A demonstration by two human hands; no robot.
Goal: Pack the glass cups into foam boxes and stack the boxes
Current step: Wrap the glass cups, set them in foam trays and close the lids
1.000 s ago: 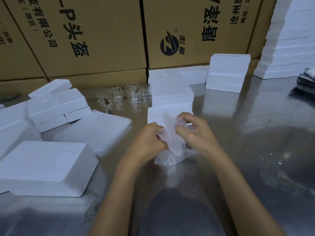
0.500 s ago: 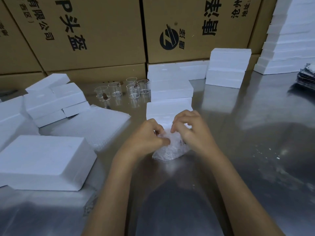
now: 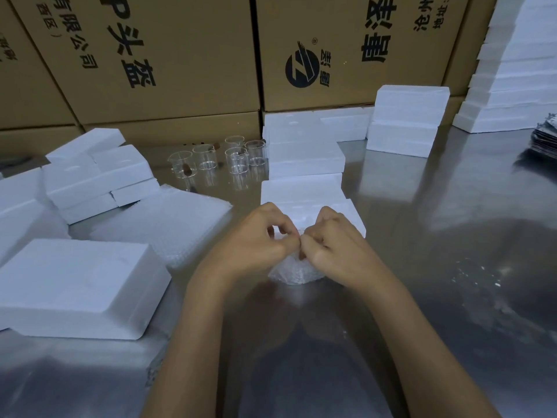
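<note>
A small bundle of bubble wrap [image 3: 294,271] sits on the steel table [image 3: 437,267] in the middle; what it encloses is hidden. My left hand [image 3: 256,239] and my right hand [image 3: 333,242] meet over its top, fingers curled, pinching the wrap there. Just behind the hands lies an open white foam box [image 3: 304,194]. Several empty glass cups [image 3: 217,161] stand in a cluster farther back, left of a foam stack [image 3: 304,149].
A large foam box [image 3: 75,285] lies at the near left, with a flat sheet of bubble wrap [image 3: 168,224] beside it and loose foam pieces [image 3: 96,173] behind. More foam boxes [image 3: 407,119] stand at the back right. Cardboard cartons [image 3: 180,55] wall off the rear.
The loose upright bubble wrap has been folded down into a compact bundle, and both hands have closed together over its top.
</note>
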